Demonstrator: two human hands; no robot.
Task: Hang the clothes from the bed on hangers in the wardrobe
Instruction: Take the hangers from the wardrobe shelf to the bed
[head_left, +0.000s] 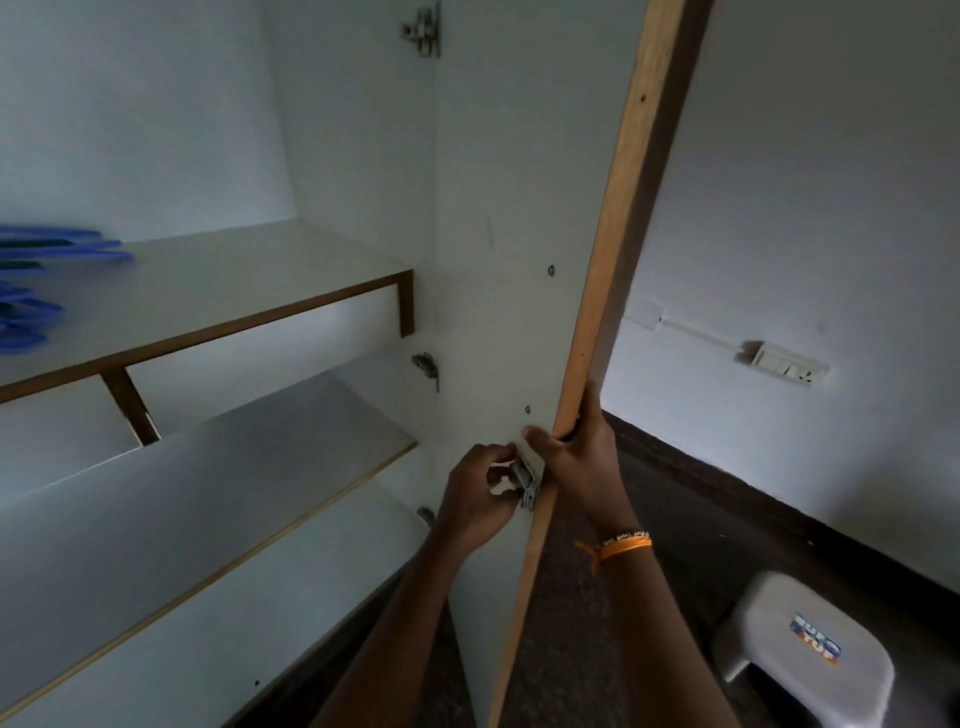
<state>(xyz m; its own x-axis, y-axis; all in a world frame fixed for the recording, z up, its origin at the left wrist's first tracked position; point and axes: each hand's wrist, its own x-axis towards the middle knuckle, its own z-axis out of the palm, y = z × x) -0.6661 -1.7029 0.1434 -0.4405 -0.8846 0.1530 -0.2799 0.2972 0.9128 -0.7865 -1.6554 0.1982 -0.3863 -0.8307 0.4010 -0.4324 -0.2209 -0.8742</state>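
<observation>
Wardrobe door (498, 218) stands open, its wooden edge gripped by the right hand (582, 457). Blue hangers (47, 280) hang far left inside the wardrobe. Left hand (478, 499) pinches the small metal lock (525, 480) on the door.

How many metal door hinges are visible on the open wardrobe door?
3: one metal hinge at the top, one mid-height, one low beside the lower shelf. More may lie out of frame.
</observation>
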